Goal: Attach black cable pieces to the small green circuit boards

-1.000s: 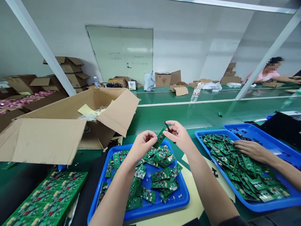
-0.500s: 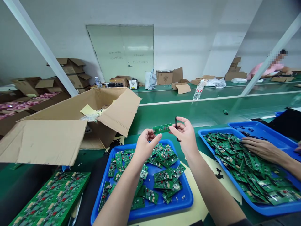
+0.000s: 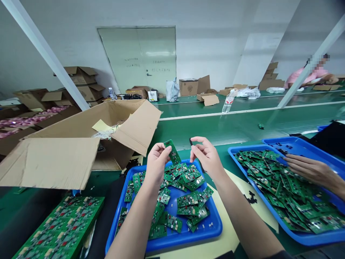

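Observation:
My left hand (image 3: 157, 162) pinches a small green circuit board (image 3: 172, 151), tilted in the air above the far edge of the blue tray (image 3: 198, 233). To its right, my right hand (image 3: 206, 156) is closed on a thin black strip (image 3: 191, 141); one end pokes out above the fingers and more black shows below the palm. Board and strip are apart. Under both hands, the tray holds many loose green circuit boards (image 3: 187, 199) and a few tiny white bits.
At right, a co-worker's hand (image 3: 309, 169) rests over another blue tray (image 3: 293, 239) heaped with boards. An open cardboard box (image 3: 64, 154) stands at left, with uncut board panels (image 3: 59, 230) before it. A water bottle (image 3: 228, 102) stands farther back.
The board has left my right fingers and is now in my left hand alone, turned steeper. My hands have drawn apart, and the strip has moved left with my right hand.

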The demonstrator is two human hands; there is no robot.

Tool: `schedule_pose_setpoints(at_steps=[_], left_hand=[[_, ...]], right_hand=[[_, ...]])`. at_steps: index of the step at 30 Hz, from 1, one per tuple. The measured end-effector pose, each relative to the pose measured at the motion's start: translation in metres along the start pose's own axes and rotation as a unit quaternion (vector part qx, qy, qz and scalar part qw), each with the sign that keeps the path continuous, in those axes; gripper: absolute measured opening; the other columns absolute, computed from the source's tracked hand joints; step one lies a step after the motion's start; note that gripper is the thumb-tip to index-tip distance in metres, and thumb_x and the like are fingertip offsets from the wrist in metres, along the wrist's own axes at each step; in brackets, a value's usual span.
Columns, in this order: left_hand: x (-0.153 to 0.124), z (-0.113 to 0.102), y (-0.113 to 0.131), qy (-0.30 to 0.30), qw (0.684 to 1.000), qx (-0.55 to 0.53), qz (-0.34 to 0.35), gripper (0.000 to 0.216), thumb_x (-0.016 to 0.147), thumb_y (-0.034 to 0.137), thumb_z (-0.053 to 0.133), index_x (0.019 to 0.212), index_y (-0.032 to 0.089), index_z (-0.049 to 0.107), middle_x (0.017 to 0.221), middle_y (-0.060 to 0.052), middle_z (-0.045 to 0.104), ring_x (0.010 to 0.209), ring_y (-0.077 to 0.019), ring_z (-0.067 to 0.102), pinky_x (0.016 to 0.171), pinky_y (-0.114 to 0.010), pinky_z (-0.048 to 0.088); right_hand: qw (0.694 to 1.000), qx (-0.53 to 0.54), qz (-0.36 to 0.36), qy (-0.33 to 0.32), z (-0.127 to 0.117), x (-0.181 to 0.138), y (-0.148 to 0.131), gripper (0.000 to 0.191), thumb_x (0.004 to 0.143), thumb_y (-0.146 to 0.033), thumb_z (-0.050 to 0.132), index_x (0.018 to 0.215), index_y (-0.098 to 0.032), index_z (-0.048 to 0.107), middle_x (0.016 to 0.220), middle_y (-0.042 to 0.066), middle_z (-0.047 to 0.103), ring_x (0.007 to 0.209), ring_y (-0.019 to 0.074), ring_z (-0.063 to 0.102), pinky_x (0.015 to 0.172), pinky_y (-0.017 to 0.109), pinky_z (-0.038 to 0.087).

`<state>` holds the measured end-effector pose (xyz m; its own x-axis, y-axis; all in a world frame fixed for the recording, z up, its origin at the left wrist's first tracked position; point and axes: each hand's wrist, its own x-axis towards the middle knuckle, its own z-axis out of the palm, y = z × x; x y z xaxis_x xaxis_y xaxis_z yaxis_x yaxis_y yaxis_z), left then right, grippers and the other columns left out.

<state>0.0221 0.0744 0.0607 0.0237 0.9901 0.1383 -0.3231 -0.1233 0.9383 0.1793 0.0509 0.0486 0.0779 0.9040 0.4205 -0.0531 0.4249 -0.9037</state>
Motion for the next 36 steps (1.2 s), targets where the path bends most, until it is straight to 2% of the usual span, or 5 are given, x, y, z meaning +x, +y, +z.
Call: schedule_pose_setpoints(at_steps=[10,17,21,25,36], left_hand=[[-0.007,0.012,-0.004,-0.04,0.999,0.006,-0.01,0.027,0.064,0.027,0.075,0.073,0.017,0.052,0.063,0.008,0.051,0.054,-0.0049,0.05,0.055,-0.017,0.04],[-0.005,0.006,-0.003,-0.108,0.994,0.031,-0.013,0.049,0.078,0.03,0.063,0.124,0.022,0.047,0.062,0.008,0.053,0.05,-0.0098,0.059,0.056,-0.023,0.047],[-0.005,0.003,-0.001,-0.135,0.987,0.088,-0.028,0.037,0.082,0.031,0.058,0.117,0.019,0.061,0.068,0.004,0.056,0.051,-0.0088,0.058,0.054,-0.022,0.046],[-0.006,0.002,0.001,-0.159,0.98,0.117,-0.035,0.044,0.083,0.029,0.056,0.127,0.025,0.057,0.072,0.004,0.06,0.047,-0.0062,0.054,0.055,-0.023,0.045],[-0.006,0.001,-0.004,-0.187,0.966,-0.009,-0.178,0.042,0.072,0.022,0.067,0.113,0.015,0.065,0.066,0.0,0.064,0.049,-0.008,0.057,0.05,-0.02,0.044]], right_hand=[[0.989,-0.054,0.031,-0.133,-0.003,-0.005,-0.003,0.021,0.09,-0.026,0.047,0.109,-0.022,0.038,0.056,-0.008,0.054,0.051,0.0106,0.054,0.055,0.025,0.044],[0.983,-0.057,0.044,-0.167,-0.006,-0.006,-0.004,0.023,0.09,-0.028,0.047,0.112,-0.021,0.042,0.064,-0.004,0.058,0.058,0.0122,0.059,0.061,0.028,0.049],[0.983,-0.071,0.043,-0.165,-0.008,-0.006,-0.006,0.02,0.092,-0.029,0.044,0.11,-0.021,0.044,0.063,-0.004,0.057,0.057,0.012,0.059,0.061,0.028,0.05],[0.98,-0.095,0.041,-0.169,-0.01,-0.005,-0.006,0.02,0.091,-0.027,0.045,0.11,-0.021,0.045,0.063,-0.004,0.057,0.058,0.0122,0.059,0.062,0.028,0.049],[0.977,-0.132,0.02,-0.168,-0.011,-0.005,-0.007,0.021,0.09,-0.028,0.046,0.11,-0.021,0.047,0.066,-0.003,0.056,0.062,0.0132,0.059,0.062,0.029,0.049]])
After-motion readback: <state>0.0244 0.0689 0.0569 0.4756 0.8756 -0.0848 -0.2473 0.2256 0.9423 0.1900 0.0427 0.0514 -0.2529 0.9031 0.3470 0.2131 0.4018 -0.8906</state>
